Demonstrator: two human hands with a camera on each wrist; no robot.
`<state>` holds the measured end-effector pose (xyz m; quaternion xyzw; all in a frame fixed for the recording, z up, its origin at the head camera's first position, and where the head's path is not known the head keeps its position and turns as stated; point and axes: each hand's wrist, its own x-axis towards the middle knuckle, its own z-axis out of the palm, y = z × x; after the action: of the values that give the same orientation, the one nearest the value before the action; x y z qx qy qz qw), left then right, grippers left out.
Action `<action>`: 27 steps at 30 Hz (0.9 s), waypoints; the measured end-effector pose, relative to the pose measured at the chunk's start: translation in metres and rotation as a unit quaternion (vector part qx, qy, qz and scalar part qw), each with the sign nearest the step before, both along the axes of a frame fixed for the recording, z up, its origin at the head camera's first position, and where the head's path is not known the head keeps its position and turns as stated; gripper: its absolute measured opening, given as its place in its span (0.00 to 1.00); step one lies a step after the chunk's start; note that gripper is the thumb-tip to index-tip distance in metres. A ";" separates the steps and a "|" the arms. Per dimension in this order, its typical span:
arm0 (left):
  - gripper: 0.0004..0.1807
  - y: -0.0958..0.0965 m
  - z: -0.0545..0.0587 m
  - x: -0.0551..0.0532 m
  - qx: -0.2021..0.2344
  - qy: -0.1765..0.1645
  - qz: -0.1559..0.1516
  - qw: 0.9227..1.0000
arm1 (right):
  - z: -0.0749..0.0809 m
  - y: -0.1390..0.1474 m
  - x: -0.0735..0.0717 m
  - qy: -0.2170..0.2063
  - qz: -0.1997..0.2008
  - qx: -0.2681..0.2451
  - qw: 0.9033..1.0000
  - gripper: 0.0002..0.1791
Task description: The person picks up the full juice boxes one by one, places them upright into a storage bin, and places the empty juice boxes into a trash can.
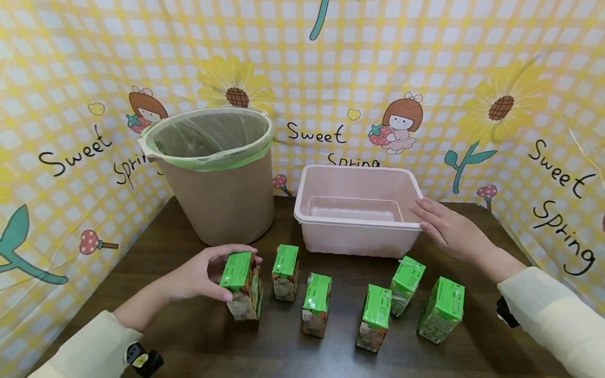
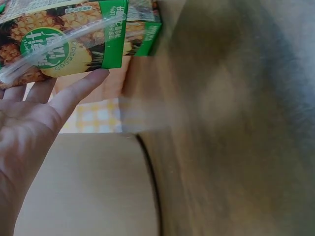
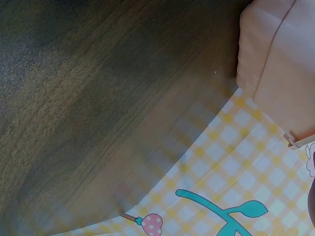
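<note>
My left hand (image 1: pixel 208 275) grips the leftmost juice box (image 1: pixel 238 283), with the thumb along its near side and the fingers reaching behind it. In the left wrist view this carton (image 2: pixel 64 42) shows pineapple pictures, a green end and a straw in clear wrap on its side. My right hand (image 1: pixel 446 228) lies with fingers extended on the right rim of a pale pink plastic bin (image 1: pixel 359 239), which has no box in it. Closest to the held carton, on its right, stands another green-topped juice box (image 1: pixel 285 273).
More juice boxes stand upright to the right: one in the middle (image 1: pixel 316 304), another nearer the front (image 1: pixel 374 317), and two at the right, one (image 1: pixel 406 283) behind the other (image 1: pixel 441 310). A bag-lined brown trash can (image 1: pixel 227 202) stands back left on the dark wooden table (image 1: pixel 189 346).
</note>
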<state>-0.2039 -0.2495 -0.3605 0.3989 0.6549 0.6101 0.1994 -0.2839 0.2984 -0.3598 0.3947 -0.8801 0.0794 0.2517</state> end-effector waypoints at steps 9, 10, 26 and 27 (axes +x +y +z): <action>0.40 0.003 0.023 -0.006 0.018 0.032 -0.013 0.999 | -0.001 0.002 -0.002 -0.003 -0.002 0.000 1.000 0.23; 0.40 0.004 0.025 -0.006 0.020 0.030 -0.012 0.999 | -0.001 0.002 -0.002 -0.002 -0.002 0.000 1.000 0.23; 0.39 0.023 0.076 -0.017 0.012 0.081 0.014 0.997 | 0.001 0.000 0.001 -0.014 -0.017 0.007 1.000 0.23; 0.39 0.025 0.078 -0.018 0.010 0.085 0.018 0.996 | 0.001 0.000 0.001 -0.014 -0.017 0.007 1.000 0.23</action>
<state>-0.2218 -0.2244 -0.2827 0.4399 0.6702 0.5839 0.1278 -0.2829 0.2985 -0.3588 0.3801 -0.8907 0.0742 0.2379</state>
